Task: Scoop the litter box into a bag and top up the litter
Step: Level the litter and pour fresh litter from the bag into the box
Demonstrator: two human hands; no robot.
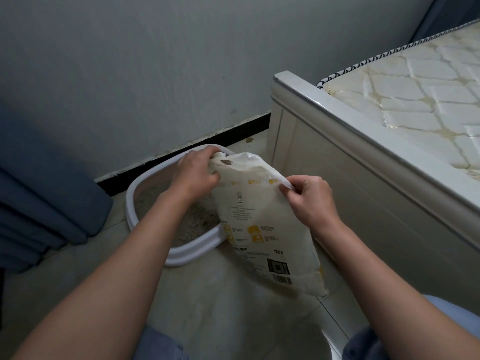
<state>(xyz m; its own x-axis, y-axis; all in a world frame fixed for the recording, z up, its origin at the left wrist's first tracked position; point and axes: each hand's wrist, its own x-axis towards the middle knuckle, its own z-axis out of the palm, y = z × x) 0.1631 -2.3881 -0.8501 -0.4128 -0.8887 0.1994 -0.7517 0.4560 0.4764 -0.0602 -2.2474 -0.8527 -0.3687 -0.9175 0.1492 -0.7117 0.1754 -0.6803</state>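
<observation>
Litter bag (262, 229), a pale cream sack printed with small yellow icons, lines of text and a barcode near its lower end, stands tilted on the tiled floor (220, 307), its bottom corner resting on the tiles and its top leaning over the near right part of the litter box (155, 172). Both hands are at its top edge. The left hand (194, 172) grips the crumpled upper corner, fingers curled round the folded plastic, just above the far rim of the box. The right hand (311, 198) pinches the torn strip of the opening between thumb and fingertips at the bag's right edge, pulling it taut (the mouth of the bag is creased, and whether it is open cannot be told). The litter box is a shallow white tray with a rounded rim, set on the floor against the dark skirting board (187, 149) at the foot of the grey wall (181, 61); greyish, speckled litter (192, 222) covers the part of its bottom that shows between the left forearm and the bag. To the right, just beside the bag, rises the white footboard of a bed (363, 203), with a bare quilted mattress (420, 100) on top, stained yellowish along its stitching. Blue curtain folds (39, 190) hang at the left edge. Blue-clad knees (161, 344) show at the bottom of the view.
</observation>
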